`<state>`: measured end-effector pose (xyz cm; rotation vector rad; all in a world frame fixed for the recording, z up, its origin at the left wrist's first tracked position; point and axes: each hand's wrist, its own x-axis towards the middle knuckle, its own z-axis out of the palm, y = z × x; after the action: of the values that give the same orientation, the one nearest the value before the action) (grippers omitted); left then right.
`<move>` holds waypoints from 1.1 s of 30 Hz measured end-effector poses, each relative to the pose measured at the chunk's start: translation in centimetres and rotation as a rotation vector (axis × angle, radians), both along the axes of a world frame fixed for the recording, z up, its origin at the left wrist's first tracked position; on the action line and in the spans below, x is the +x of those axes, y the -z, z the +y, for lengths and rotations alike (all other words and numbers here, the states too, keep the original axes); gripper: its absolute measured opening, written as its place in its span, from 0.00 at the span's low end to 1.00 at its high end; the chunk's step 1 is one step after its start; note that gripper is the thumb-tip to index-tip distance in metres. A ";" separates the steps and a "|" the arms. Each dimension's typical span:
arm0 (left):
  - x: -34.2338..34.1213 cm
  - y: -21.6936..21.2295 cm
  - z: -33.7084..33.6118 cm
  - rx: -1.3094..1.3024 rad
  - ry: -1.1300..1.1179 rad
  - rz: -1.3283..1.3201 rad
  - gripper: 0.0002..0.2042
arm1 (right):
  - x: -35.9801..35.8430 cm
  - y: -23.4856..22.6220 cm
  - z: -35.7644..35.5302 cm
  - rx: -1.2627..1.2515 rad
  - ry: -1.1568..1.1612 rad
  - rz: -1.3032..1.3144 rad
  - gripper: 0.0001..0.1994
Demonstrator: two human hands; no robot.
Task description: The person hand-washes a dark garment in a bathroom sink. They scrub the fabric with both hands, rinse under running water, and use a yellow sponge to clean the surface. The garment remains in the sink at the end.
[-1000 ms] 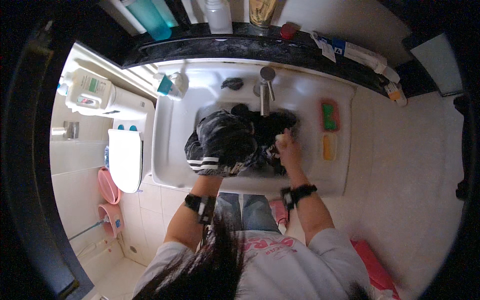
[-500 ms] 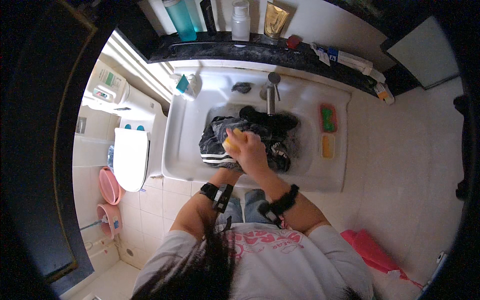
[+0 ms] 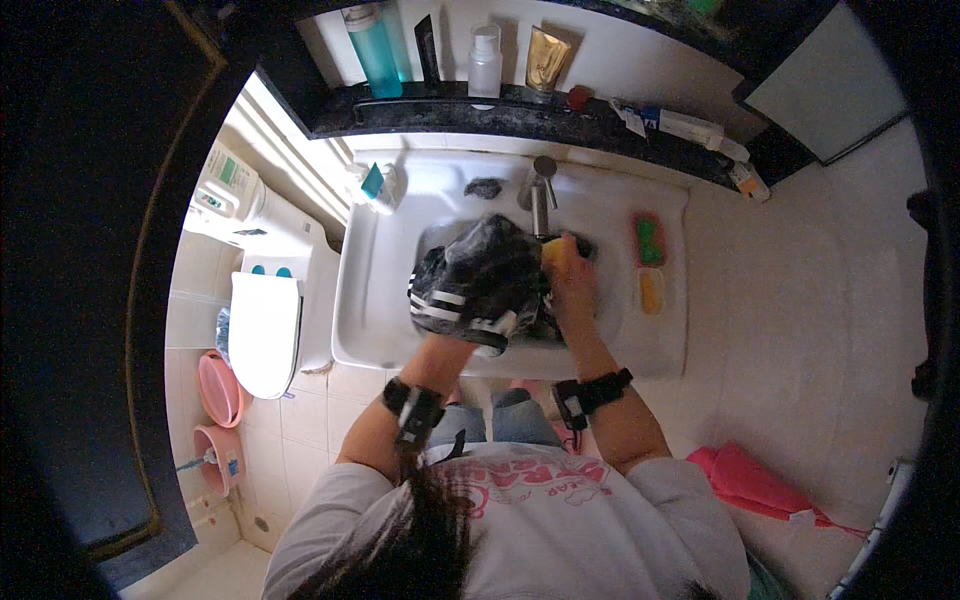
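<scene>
A wet black garment with white stripes is bunched up over the white sink. My left hand reaches into or under it, so only the wrist end shows and the fingers are hidden. To the right of the cloth, just below the tap, my right hand grips a yellow bar of soap. More dark wet cloth lies in the basin between and beneath my hands.
The metal tap stands at the sink's back. On the right rim sit a pink dish with green contents and a pale dish with a yellow bar. A dark shelf holds bottles and tubes. Left stands a toilet.
My right hand has moved right with the soap, off the garment. The garment has been lifted and bunched over my left hand, and its striped edge has shifted.
</scene>
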<state>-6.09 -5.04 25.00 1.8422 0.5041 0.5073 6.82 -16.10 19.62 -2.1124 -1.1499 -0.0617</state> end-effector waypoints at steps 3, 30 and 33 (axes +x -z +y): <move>-1.0 0.7 0.9 0.235 -0.026 -0.087 0.22 | 0.4 -0.8 -0.5 -0.175 0.004 0.336 0.25; -0.7 2.4 -1.6 0.672 0.199 0.652 0.15 | -3.6 -0.9 1.8 -0.029 -0.072 0.378 0.17; -1.3 1.5 -0.4 0.897 0.091 0.510 0.22 | -1.5 -1.0 0.8 0.045 -0.033 0.099 0.23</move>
<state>-7.40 -5.49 23.49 2.8752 0.5715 0.1894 5.35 -15.26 20.59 -2.0329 -1.1142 0.0323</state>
